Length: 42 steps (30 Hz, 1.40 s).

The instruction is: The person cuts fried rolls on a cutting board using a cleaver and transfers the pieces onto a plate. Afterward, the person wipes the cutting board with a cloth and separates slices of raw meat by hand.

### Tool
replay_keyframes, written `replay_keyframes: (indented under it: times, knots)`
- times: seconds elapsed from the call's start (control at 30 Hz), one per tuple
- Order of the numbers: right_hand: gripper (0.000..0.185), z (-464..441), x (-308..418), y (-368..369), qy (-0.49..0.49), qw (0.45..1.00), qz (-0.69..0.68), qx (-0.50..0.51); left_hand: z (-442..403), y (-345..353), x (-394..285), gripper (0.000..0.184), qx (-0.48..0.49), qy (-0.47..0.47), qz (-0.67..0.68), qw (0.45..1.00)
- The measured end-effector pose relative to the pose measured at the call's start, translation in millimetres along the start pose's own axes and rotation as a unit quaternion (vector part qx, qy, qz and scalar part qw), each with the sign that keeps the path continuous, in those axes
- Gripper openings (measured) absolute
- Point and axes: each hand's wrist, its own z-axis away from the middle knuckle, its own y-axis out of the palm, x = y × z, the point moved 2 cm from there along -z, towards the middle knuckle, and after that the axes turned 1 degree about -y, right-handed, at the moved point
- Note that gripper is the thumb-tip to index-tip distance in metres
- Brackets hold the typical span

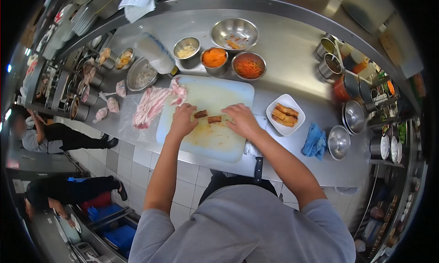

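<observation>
My left hand (184, 119) is over the white cutting board (215, 91), its fingers spread beside a short browned roll piece (200, 114). From the other side, my right hand (242, 120) reaches in with fingers apart, close to a second browned piece (214, 119). Neither piece appears lifted from the board. Brown stains mark the board in front of them. A knife (258, 169) with a black handle lies under my right forearm, its blade partly hidden. Several browned rolls (285, 114) are in a white square dish (270, 108) right of the board.
Raw sliced meat (151, 105) lies left of the board. Behind it are a squeeze bottle (155, 52), bowls of shredded carrot (248, 68) and orange slices (214, 57), and a steel bowl (234, 27). A blue cloth (314, 142) rests right. Two people (45, 137) are at left.
</observation>
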Motion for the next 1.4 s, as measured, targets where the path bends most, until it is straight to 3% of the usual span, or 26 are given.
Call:
replay_keyframes:
  times: [0.23,0.4,0.6,0.73,0.9,0.97,1.1,1.13,1.2,1.27,1.4]
  knots:
    - [0.055,-23.9,25.9,58.2,0.021,0.998,0.029,0.042,-2.3,15.0,-1.9,0.041,0.004,-0.001,0.007,1.0]
    - [0.052,-5.7,23.0,57.3,0.022,0.999,0.029,0.013,13.2,12.2,-3.2,0.016,-0.046,0.032,0.064,0.996]
    - [0.04,-5.1,22.6,64.6,0.013,0.999,0.018,-0.034,20.9,21.0,-0.6,0.023,0.001,0.043,0.125,0.991]
    - [0.035,-8.0,26.9,72.6,0.078,0.996,0.045,0.0,18.5,20.6,-5.3,0.028,-0.024,0.012,0.179,0.984]
    - [0.032,-5.8,31.5,72.2,0.081,0.996,0.041,-0.011,14.2,26.6,-6.3,0.036,0.006,0.027,0.063,0.998]
    - [0.029,1.1,28.8,57.5,0.096,0.995,0.026,-0.029,12.4,26.2,-10.7,0.036,0.005,0.028,0.076,0.997]
    - [0.029,41.1,-0.2,-0.8,0.136,0.987,0.013,-0.09,-1.5,26.7,-57.8,0.035,0.025,0.056,0.109,0.992]
    - [0.029,56.4,-17.3,-14.6,0.148,0.978,0.028,-0.144,-8.0,30.0,-75.3,0.035,0.029,0.066,0.115,0.991]
    - [0.029,86.6,-48.7,-44.3,0.18,0.959,0.06,-0.213,-21.1,38.1,-118.6,0.03,0.009,0.168,0.152,0.974]
    - [0.031,112.7,-77.1,-72.7,0.193,0.94,0.098,-0.263,-39.7,49.3,-164.6,0.029,0.029,0.205,0.147,0.967]
    - [0.035,135.7,-103.6,-112.6,0.294,0.924,0.122,-0.212,-76.4,84.6,-244.4,0.03,0.034,0.283,0.115,0.952]
